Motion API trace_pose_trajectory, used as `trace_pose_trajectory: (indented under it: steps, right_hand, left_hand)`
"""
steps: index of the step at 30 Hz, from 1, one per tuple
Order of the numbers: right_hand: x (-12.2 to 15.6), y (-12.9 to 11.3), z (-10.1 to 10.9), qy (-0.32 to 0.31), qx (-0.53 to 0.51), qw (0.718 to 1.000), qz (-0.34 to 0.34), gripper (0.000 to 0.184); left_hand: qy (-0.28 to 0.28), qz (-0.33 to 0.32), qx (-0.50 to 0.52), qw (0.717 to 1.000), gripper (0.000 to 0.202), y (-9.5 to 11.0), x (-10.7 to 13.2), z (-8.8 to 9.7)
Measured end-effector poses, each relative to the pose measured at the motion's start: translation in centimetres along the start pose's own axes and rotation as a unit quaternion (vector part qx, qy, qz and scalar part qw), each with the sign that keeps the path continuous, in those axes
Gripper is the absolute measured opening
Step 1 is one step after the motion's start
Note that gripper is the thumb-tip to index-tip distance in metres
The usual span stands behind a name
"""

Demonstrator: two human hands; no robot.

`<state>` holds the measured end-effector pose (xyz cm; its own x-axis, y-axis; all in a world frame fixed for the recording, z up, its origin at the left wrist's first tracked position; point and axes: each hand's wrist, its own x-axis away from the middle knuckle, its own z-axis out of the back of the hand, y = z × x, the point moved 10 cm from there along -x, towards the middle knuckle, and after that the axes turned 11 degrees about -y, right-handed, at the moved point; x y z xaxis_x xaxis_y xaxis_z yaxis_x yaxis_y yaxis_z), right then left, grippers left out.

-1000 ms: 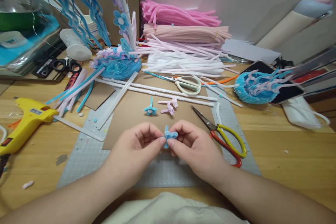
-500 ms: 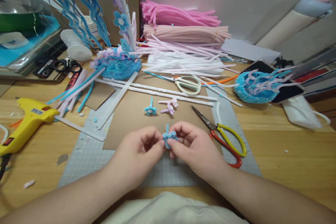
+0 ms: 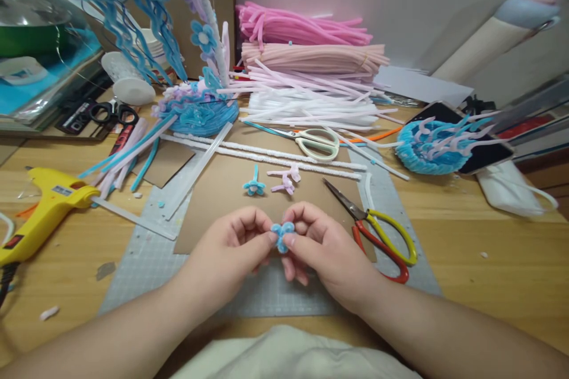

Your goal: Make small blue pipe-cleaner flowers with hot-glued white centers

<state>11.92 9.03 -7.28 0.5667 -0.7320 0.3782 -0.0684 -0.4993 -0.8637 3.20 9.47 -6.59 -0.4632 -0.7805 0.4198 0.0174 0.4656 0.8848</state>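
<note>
Both of my hands pinch a small blue pipe-cleaner flower point(image 3: 281, 233) just above a brown cardboard sheet point(image 3: 231, 189). My left hand point(image 3: 231, 254) grips it from the left with thumb and forefinger, fingers curled. My right hand point(image 3: 326, 251) grips it from the right, its other fingers folded under. Beyond the hands, another blue flower point(image 3: 254, 185) and two pale pink flowers point(image 3: 287, 179) lie on the cardboard.
Red-and-yellow scissors point(image 3: 377, 231) lie right of my hands, white scissors point(image 3: 317, 142) farther back. A yellow glue gun point(image 3: 40, 213) sits at the left. Stacked pink and white pipe cleaners point(image 3: 311, 65), blue woven pieces point(image 3: 198, 109) point(image 3: 433, 145) and a grey cutting mat point(image 3: 146, 260) surround the cardboard.
The flower has been turned and pressed between my fingertips; its upright stem tip no longer shows. My right hand's lower fingers have uncurled slightly downward. Hands stay in the same spot.
</note>
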Motion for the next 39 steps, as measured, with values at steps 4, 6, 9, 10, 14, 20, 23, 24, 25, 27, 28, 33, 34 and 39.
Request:
trace_pose_trajectory:
  steps: [4, 6, 9, 10, 14, 20, 23, 24, 25, 27, 28, 33, 34, 39]
  right_hand:
    - [0.0, 0.0, 0.1, 0.008, 0.031, 0.999, -0.015, 0.012]
    - [0.1, 0.2, 0.3, 0.016, 0.042, 0.999, -0.024, 0.011]
    - [0.2, 0.2, 0.6, 0.030, 0.063, 0.997, -0.023, 0.009]
    - [0.2, 0.2, 0.7, 0.035, 0.071, 0.997, -0.020, 0.008]
    - [0.1, 0.4, 0.4, 0.021, 0.052, 0.998, -0.015, 0.006]
    - [-0.2, 0.5, -0.5, -0.021, -0.027, 0.999, 0.006, 0.009]
    - [-0.2, 0.7, -0.7, -0.028, -0.043, 0.999, 0.006, 0.008]
    - [-0.2, 0.7, -0.6, -0.025, -0.041, 0.999, 0.002, 0.008]
    - [-0.2, 0.8, -0.6, -0.021, -0.035, 0.999, -0.002, 0.008]
    - [-0.1, 0.8, -0.4, -0.011, -0.016, 1.000, -0.010, 0.007]
    - [0.0, 0.7, -0.3, -0.005, -0.005, 1.000, -0.013, 0.007]
    - [0.3, 0.2, 0.2, 0.027, 0.033, 0.999, 0.001, 0.008]
    - [0.3, 0.1, 0.2, 0.030, 0.039, 0.999, 0.006, 0.008]
    - [0.2, 0.0, 0.2, 0.019, 0.036, 0.999, 0.007, 0.008]
  left_hand:
    - [0.008, -0.009, -0.015, 1.000, 0.011, 0.6, 0.0, -0.2]
    - [0.015, -0.014, -0.026, 0.999, 0.009, 0.8, 0.0, -0.2]
    - [0.025, -0.022, -0.049, 0.998, 0.007, 0.9, 0.0, -0.2]
    - [0.027, -0.027, -0.057, 0.998, 0.007, 0.9, 0.1, -0.1]
    - [-0.005, -0.051, -0.062, 0.997, 0.005, 0.8, 0.1, -0.7]
    - [-0.034, -0.066, -0.048, 0.996, 0.008, 1.3, 0.1, -1.4]
    - [-0.045, -0.072, -0.042, 0.996, 0.009, 1.5, 0.1, -1.7]
    - [-0.054, -0.071, -0.037, 0.995, 0.010, 1.5, 0.1, -1.9]
    - [-0.064, -0.072, -0.029, 0.995, 0.011, 1.5, 0.1, -2.1]
    - [-0.079, -0.070, -0.012, 0.994, 0.012, 1.4, 0.0, -2.5]
    - [-0.083, -0.070, -0.005, 0.994, 0.012, 1.4, 0.0, -2.6]
    - [-0.069, -0.068, -0.009, 0.995, 0.013, 1.4, 0.0, -2.3]
    - [-0.067, -0.067, -0.010, 0.995, 0.013, 1.4, 0.0, -2.3]
    - [-0.058, -0.059, 0.016, 0.996, 0.012, 1.1, -0.1, -1.9]
